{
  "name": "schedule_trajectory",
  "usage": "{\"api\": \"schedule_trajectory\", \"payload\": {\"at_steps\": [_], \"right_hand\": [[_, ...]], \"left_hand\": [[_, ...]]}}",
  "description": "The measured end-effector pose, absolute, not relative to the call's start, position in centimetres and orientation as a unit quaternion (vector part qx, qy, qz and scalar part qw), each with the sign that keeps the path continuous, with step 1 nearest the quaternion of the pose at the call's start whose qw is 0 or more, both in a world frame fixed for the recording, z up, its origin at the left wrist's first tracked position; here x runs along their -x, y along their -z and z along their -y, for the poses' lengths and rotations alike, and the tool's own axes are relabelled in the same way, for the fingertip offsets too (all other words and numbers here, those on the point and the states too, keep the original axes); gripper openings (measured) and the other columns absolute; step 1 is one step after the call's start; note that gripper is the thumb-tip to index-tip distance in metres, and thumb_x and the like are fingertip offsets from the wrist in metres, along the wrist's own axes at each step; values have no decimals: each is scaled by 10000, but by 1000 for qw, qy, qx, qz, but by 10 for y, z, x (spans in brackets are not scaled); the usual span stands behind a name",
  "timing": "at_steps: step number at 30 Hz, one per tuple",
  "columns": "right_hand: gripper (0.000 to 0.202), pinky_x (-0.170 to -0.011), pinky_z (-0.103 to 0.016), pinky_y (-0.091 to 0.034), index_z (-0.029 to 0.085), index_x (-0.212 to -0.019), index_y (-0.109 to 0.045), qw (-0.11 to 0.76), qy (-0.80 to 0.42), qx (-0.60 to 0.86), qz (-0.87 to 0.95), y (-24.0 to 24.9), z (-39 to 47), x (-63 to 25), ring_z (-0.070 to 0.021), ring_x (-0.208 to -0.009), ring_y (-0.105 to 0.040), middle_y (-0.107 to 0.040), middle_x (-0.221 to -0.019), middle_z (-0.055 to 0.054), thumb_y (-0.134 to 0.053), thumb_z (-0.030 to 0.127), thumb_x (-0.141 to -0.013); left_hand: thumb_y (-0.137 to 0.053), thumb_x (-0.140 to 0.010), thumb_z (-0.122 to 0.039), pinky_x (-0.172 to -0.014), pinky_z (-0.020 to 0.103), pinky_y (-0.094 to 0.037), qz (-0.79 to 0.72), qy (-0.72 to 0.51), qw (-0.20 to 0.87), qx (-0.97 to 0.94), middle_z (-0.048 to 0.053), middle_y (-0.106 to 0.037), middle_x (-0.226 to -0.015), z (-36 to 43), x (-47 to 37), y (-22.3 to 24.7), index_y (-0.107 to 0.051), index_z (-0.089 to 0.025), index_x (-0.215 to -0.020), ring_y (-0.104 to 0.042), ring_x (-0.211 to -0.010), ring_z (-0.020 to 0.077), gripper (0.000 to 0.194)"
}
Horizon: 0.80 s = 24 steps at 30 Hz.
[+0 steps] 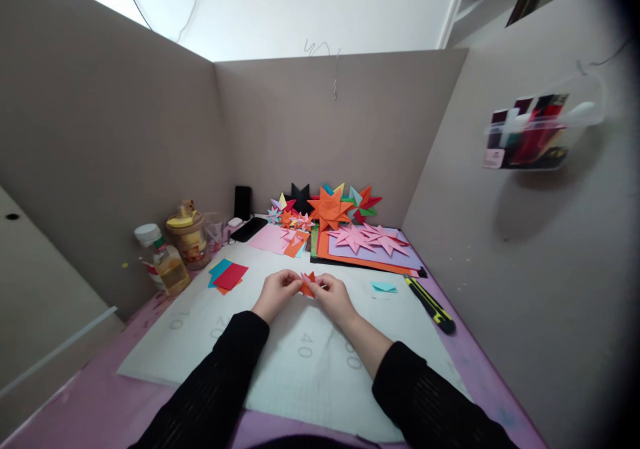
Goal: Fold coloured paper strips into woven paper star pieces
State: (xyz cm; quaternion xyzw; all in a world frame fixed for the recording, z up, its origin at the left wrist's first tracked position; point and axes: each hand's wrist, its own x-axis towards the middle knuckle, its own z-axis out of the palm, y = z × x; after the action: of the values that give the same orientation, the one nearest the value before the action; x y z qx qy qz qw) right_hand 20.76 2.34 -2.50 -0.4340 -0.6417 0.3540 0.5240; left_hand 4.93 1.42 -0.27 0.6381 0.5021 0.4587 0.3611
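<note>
A small folded paper piece (308, 285), orange with some pink, is pinched between both hands above the white mat (280, 369). My left hand (279, 291) grips its left side with thumb and fingers closed. On its right side, my right hand (334, 295) has thumb and fingertips pressed together. The fingers partly cover the piece, so its full shape is hidden. A folded turquoise paper (384, 287) lies to the right of my right hand. Loose red, blue and orange paper squares (232, 277) overlap on the mat to the left.
A yellow-black utility knife (431, 305) rests at the mat's right edge. Finished paper stars (330, 209) and coloured sheets (370, 255) stand at the back. On the left are a glue bottle (170, 265), a lidded jar (190, 239) and a phone (249, 229). Grey partitions (325, 122) enclose the table.
</note>
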Motion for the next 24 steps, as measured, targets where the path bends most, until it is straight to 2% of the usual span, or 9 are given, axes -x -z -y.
{"api": "schedule_trajectory", "payload": {"at_steps": [5,9,16,24], "right_hand": [[161,-587,-247,-413,173,-604,-611,513,-370,429,645,29,-25,-208,-144,-619,-529,-573,-635,-9,-589,307,-690],[163,-553,-236,-398,172,-557,-555,520,-374,432,634,31,-26,-206,-131,-573,-503,-549,-592,8,-595,290,-663],[198,-506,-225,-363,164,-563,-525,524,-457,411,590,30,-26,-205,-111,-508,-463,-534,-543,24,-594,312,-675],[232,-507,-222,-354,150,-601,-553,519,-508,373,577,28,-23,-206,-105,-511,-460,-534,-555,16,-612,359,-682]], "left_hand": [[-583,-698,-332,-520,218,-400,-510,-468,316,-649,2,-603,-587,-15,-48,7,-607,-145,-681,-531,-540,118,189],[-582,-713,-340,-537,223,-416,-496,-468,343,-646,9,-609,-618,-16,-49,8,-604,-141,-704,-539,-553,117,200],[-656,-678,-320,-693,264,-469,-445,-494,426,-613,79,-638,-905,-18,-52,8,-569,-137,-953,-601,-804,159,342],[-637,-695,-295,-583,230,-456,-441,-492,476,-581,26,-634,-714,-15,-54,9,-557,-136,-840,-599,-622,124,229]]}}
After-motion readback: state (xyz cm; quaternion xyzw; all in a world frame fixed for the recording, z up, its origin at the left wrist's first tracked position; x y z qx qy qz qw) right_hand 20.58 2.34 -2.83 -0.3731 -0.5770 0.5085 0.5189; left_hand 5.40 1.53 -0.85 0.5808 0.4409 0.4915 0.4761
